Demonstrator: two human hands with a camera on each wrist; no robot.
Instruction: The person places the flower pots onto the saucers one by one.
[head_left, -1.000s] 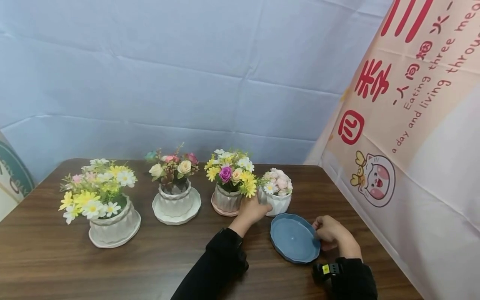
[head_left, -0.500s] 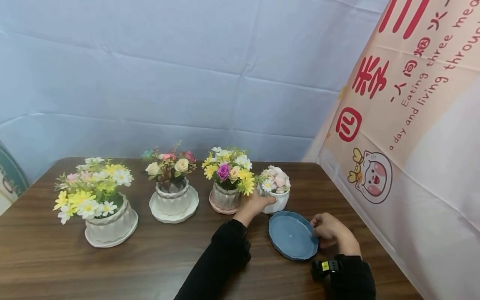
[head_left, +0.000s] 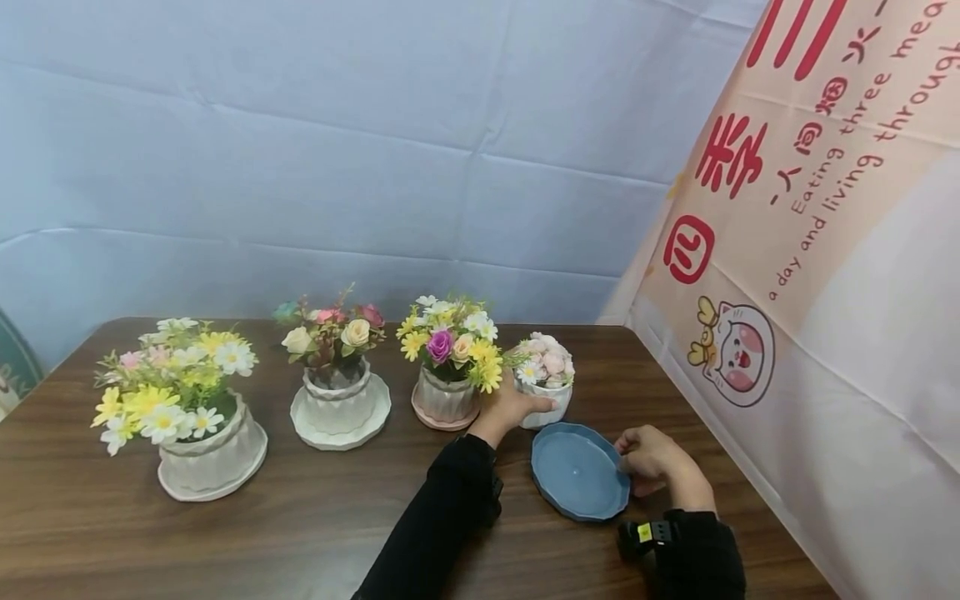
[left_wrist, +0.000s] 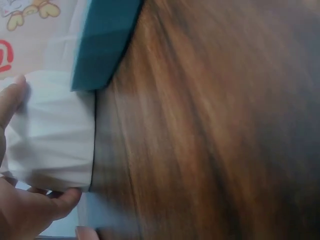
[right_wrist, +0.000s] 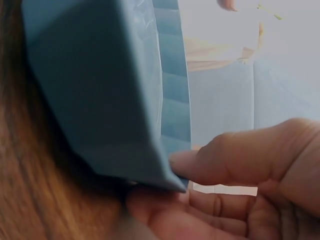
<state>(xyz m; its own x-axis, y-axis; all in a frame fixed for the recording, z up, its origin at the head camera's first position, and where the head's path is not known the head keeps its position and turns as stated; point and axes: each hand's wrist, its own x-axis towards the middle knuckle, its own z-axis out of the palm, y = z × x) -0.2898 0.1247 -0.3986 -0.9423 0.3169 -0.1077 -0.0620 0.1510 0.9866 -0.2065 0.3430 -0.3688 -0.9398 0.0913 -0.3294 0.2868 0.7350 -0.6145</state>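
A white faceted flowerpot (head_left: 555, 407) with pale pink blooms stands at the back right of the table. My left hand (head_left: 508, 410) grips this pot from its left side, thumb across the front. The left wrist view shows the pot (left_wrist: 55, 135) between thumb and fingers; whether its base touches the table I cannot tell. In front of it is a shallow blue saucer (head_left: 579, 471), holding nothing. My right hand (head_left: 654, 461) pinches the saucer's right rim. In the right wrist view the thumb lies over the blue rim (right_wrist: 175, 115) and the fingers are beneath it.
To the left stand three more potted flower arrangements: a yellow and purple one on a pink saucer (head_left: 426, 414), a rose one on a white saucer (head_left: 375, 421), and a large daisy one (head_left: 176, 392). Cloth backdrops rise behind and to the right of the wooden table (head_left: 315, 525).
My left thumb has moved up and further across the white pot's front. My right hand keeps its hold on the blue saucer. The head view has shifted slightly.
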